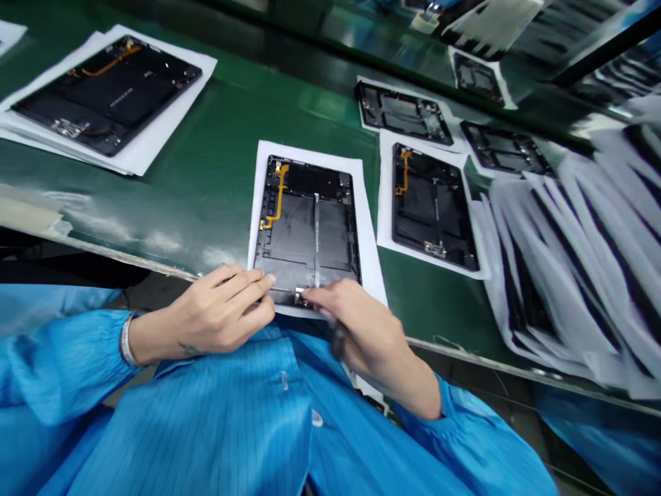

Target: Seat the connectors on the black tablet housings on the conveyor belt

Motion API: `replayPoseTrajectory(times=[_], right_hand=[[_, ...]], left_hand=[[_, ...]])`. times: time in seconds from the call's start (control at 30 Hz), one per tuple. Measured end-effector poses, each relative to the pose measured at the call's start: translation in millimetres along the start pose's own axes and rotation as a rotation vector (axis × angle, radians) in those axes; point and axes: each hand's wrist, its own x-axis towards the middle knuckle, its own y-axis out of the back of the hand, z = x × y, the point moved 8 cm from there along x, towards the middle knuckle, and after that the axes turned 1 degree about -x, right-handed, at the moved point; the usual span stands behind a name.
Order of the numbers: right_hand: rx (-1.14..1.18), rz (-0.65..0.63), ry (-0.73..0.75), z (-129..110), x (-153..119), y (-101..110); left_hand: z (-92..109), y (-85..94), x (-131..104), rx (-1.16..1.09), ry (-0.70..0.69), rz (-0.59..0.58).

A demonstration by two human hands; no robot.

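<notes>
An opened tablet (294, 241) lies on a white sheet (372, 275) in front of me, its black inside and an orange flat cable (281, 196) facing up. My left hand (227, 310) is closed at the tablet's lower left corner, fingers together and fingertips touching it. At the lower edge, a finger of my right hand (361, 317) presses on or beside a small circuit board (300, 296). The other right fingers are curled around a dark, blurred object (338, 341), whose kind I cannot make out.
On the green bench (217, 158), another opened tablet (113, 96) rests on stacked sheets at left. To the right lie one more tablet (434, 207) and several black frames (405, 114). A leaning row of white sheets (558, 262) with dark panels between them stands far right.
</notes>
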Motion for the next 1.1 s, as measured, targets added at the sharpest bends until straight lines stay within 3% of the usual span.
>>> replayPoseTrajectory(times=[0.1,0.2,0.27,0.37,0.43,0.47,0.53,0.7,0.8,0.87,0.97,1.1], right_hand=[[-0.184,-0.138,0.042,1,1,-18],[-0.286,-0.09,0.101,-6,7,-22],[-0.296,-0.032,0.092,-8,16,-19],[-0.253,0.045,0.019,-8,34,-12],[-0.225,0.104,0.001,-10,47,-9],[-0.222,0.135,0.002,-12,54,-8],[-0.238,0.176,0.019,-17,64,-9],[-0.228,0.089,0.166,-14,79,-8],[-0.179,0.025,0.105,38,116,13],[-0.313,-0.036,-0.167,105,153,31],[-0.429,-0.019,-0.413,198,199,66],[-0.529,-0.027,-0.687,294,216,87]], left_hand=[[0,0.3,0,-0.015,0.003,0.016],[-21,3.2,-5,-0.107,0.096,0.022],[-62,2.6,-11,-0.222,0.363,-0.011],[-132,-18.3,-30,-0.609,0.946,-0.151],[-149,-41.3,-32,-0.988,1.171,-0.261],[-151,-49.6,-25,-1.13,1.193,-0.286],[-156,-57.7,-7,-1.197,1.151,-0.254],[-198,-47.5,14,-0.855,1.139,-0.13],[-242,-7.8,8,-0.661,1.163,-0.107],[-274,31.0,-5,-0.534,1.188,-0.079],[-322,79.7,-38,-0.362,1.271,-0.079],[-373,95.8,-86,-0.301,1.328,-0.134]])
